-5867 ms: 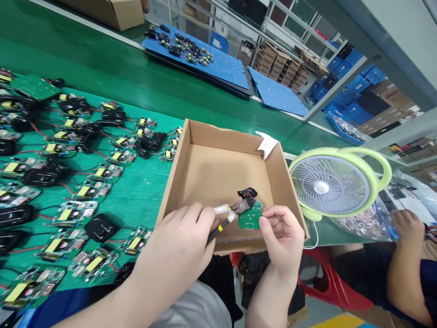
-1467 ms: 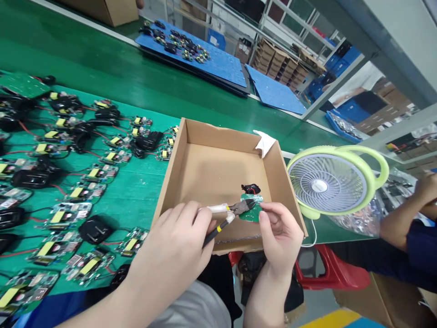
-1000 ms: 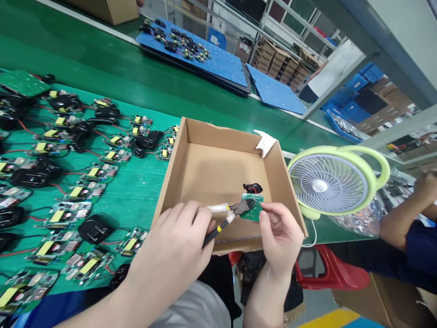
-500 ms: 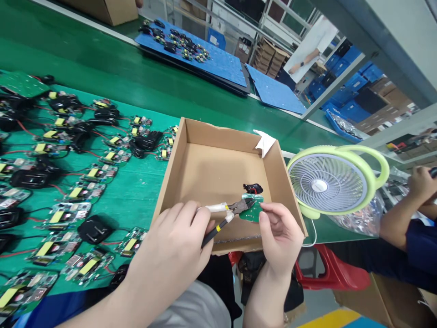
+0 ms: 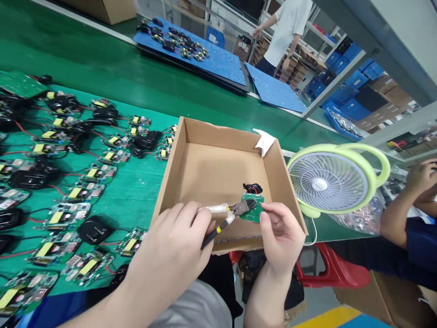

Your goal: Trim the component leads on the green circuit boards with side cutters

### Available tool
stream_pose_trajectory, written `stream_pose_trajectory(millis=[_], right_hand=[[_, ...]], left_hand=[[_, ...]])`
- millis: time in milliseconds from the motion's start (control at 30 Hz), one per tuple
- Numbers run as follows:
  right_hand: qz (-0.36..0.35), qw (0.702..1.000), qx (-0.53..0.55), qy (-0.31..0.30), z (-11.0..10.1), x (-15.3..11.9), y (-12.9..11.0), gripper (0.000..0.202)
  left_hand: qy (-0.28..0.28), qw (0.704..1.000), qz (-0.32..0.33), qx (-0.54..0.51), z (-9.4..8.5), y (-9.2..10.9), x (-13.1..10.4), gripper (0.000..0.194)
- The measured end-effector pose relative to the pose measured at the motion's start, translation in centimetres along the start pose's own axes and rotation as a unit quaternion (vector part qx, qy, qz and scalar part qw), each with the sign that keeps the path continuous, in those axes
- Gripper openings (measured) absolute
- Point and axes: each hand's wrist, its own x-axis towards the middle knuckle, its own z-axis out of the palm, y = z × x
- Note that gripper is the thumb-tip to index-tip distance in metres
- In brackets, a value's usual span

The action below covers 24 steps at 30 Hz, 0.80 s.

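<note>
My left hand [image 5: 180, 237] is closed round the handles of a pair of cutting pliers [image 5: 241, 208], one handle white and the other black and yellow. The jaws lie against the face of a small green circuit board [image 5: 251, 214]. Between thumb and fingers, my right hand [image 5: 282, 232] pinches that board by its right edge. A black plug part [image 5: 252, 188] hangs at the board's far side on a short red wire. Both hands work over the near side of a shallow cardboard box [image 5: 218, 159], with dark clippings along its near inner edge.
Many circuit boards [image 5: 68, 214] with black plugs cover the green mat at left. A green fan [image 5: 321, 182] stands right of the box. Blue boards [image 5: 225, 68] lie across the bench, one bearing more assemblies. At right sits a co-worker [image 5: 409, 214]; another person [image 5: 287, 32] stands behind.
The plier jaws have shifted slightly on the circuit board, with both hands almost in place. In the background, the person in a white top has moved left and stands more upright in view.
</note>
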Motion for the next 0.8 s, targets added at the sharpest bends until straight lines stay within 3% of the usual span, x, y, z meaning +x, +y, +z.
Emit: stream_pose_trajectory(millis=[800], right_hand=[[-0.016,1.0,0.021,0.012,0.16,-0.07,0.19,0.025]], left_hand=[[-0.002,1.0,0.004,-0.005,0.0,-0.12,-0.2,0.011]])
